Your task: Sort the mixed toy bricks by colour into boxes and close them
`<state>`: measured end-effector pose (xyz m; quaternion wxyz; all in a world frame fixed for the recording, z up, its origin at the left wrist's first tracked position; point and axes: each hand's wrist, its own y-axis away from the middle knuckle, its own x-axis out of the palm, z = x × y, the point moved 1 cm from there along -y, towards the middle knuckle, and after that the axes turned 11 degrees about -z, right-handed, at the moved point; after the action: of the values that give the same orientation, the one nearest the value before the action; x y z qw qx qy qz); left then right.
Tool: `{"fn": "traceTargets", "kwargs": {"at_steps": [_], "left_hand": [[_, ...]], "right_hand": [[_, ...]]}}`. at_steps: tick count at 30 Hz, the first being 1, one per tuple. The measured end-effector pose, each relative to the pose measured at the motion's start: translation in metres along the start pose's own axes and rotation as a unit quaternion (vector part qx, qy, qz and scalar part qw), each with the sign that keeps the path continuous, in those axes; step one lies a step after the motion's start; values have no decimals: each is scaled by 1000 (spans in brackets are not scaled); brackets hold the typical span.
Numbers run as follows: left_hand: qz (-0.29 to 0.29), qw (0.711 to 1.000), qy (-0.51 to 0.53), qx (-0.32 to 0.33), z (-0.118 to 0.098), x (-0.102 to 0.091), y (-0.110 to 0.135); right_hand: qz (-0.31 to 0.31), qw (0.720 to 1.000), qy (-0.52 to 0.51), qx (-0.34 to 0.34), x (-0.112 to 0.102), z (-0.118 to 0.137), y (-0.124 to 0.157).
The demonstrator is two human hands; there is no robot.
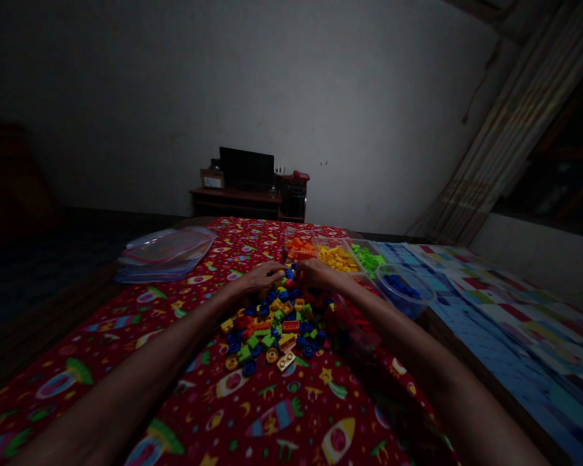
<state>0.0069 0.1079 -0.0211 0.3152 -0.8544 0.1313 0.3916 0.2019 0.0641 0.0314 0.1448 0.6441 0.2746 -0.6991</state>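
A heap of mixed toy building blocks [272, 320] in yellow, blue, green, orange and red lies on the red patterned cloth, several wheel-shaped pieces along its near edge. Over the far left part of the heap, my left hand [263, 277] has its fingers bent and drawn together; what they pinch is too dark and small to name. My right hand [314, 274] is close beside it, fingers curled down at the heap's far edge, their tips and any piece in them hidden. Small blue pieces show between the hands.
Sorted blocks fill clear containers: orange blocks [300, 248], yellow blocks [337, 258], green blocks [368, 257] and blue blocks [402, 285]. Red pieces lie partly behind my right forearm. Clear lids [168, 249] are stacked at left. A monitor [247, 169] stands on a far desk.
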Motion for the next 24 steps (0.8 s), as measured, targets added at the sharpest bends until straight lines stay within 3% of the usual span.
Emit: {"fn": "traceTargets", "kwargs": {"at_steps": [5, 9, 12, 16, 21, 24], "left_hand": [[-54, 998, -2, 32, -27, -7, 27], [-54, 997, 36, 50, -56, -13, 45], [-51, 997, 59, 13, -66, -19, 54], [-52, 991, 107, -54, -62, -31, 60], [-54, 973, 194, -117, -55, -42, 65], [-36, 965, 226, -126, -54, -45, 69]], "right_hand": [[-68, 998, -7, 13, -5, 11, 22], [-55, 995, -60, 48, -12, 23, 37], [-89, 989, -50, 105, -17, 24, 40], [-123, 981, 0, 147, -15, 20, 29], [-30, 996, 8, 83, 1, 27, 5], [-6, 998, 4, 69, 7, 31, -1]]}}
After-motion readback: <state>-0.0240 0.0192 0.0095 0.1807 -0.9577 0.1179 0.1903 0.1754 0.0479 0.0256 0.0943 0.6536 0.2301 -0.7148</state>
